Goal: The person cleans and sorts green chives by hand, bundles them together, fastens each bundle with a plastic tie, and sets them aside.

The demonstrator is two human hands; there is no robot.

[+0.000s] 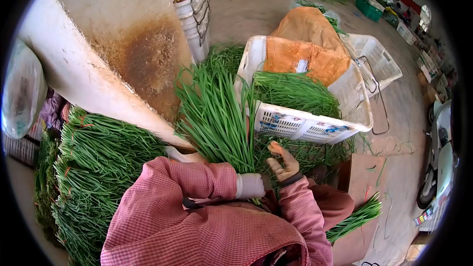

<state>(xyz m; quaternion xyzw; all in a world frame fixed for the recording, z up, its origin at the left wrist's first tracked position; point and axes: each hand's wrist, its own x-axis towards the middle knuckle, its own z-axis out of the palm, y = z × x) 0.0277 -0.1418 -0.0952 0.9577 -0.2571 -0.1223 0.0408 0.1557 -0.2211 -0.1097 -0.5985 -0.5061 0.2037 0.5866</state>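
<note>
A large loose bunch of garlic chives stands in front of me, its leaves fanning upward and its lower ends behind my left forearm. My left hand is at the base of this bunch, closed around it; its fingers are mostly hidden past the grey cuff. To the right of the stems, my right hand is raised in a worn glove with an orange fingertip. Its fingers are apart and bent, and nothing shows between them. Loose chive leaves lie just beyond my right hand.
A white plastic crate holds more chives and an orange cloth. Tied bunches are stacked at left beside a stained white slab. A small bunch lies on cardboard at right. White buckets stand behind.
</note>
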